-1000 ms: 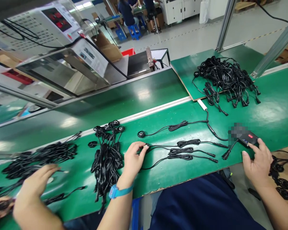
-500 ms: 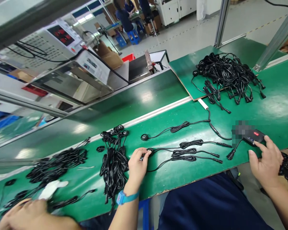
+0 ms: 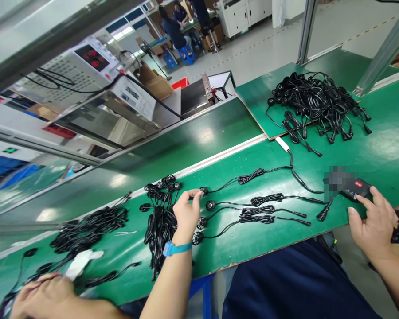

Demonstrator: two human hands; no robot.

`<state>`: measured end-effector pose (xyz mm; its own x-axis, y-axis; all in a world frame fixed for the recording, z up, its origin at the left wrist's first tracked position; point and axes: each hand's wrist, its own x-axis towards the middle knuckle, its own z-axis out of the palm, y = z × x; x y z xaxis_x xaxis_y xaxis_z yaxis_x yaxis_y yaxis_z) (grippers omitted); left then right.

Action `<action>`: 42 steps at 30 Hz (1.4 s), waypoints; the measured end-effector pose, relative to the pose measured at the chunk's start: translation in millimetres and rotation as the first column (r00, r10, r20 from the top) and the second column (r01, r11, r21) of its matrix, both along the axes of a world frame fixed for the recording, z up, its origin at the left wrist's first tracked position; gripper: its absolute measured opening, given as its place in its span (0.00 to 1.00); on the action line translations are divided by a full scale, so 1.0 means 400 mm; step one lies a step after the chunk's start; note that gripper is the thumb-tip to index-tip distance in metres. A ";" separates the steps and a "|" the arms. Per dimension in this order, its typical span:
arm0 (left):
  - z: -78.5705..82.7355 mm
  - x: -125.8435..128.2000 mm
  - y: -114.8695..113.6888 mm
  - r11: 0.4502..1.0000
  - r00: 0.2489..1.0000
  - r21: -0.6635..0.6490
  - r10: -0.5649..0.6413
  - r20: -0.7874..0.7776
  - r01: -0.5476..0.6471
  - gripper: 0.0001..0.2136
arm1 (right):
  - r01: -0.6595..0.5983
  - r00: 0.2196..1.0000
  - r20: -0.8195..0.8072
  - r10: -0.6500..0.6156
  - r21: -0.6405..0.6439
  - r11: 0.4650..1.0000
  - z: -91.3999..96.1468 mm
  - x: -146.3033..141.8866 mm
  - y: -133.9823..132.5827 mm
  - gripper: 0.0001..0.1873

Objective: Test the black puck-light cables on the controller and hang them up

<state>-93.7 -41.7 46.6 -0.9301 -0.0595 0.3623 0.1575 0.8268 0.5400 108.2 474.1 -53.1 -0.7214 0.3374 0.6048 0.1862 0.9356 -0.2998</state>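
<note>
Several black cables with coiled middles (image 3: 264, 199) lie side by side on the green bench mat (image 3: 239, 246), each ending in a round black puck. My left hand (image 3: 185, 212), with a blue wristband, is curled in a pinch on the top cable's puck (image 3: 204, 190). Three more pucks (image 3: 210, 204) lie just right of that hand. My right hand (image 3: 374, 223) rests at the mat's right edge, fingers apart, its index fingertip on a small black controller (image 3: 359, 188) with red lights. A cable plug (image 3: 322, 215) lies beside it.
A bundle of black cables (image 3: 159, 226) lies left of my left hand, and another heap (image 3: 86, 226) farther left. A big tangle (image 3: 314, 104) sits on a board at the back right. A co-worker's hand (image 3: 43, 294) is at the bottom left. A conveyor belt (image 3: 173, 150) runs behind.
My left hand has moved up from the lower cables' pucks to the top cable's puck, and the pucks now lie uncovered in a row. The co-worker's hand drew back toward the bottom left.
</note>
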 end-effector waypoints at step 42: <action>0.047 0.096 0.428 0.705 0.716 -0.127 -0.690 0.109 0.698 0.13 | -0.432 0.865 0.079 0.495 -0.384 0.816 0.135 -0.103 -0.120 0.09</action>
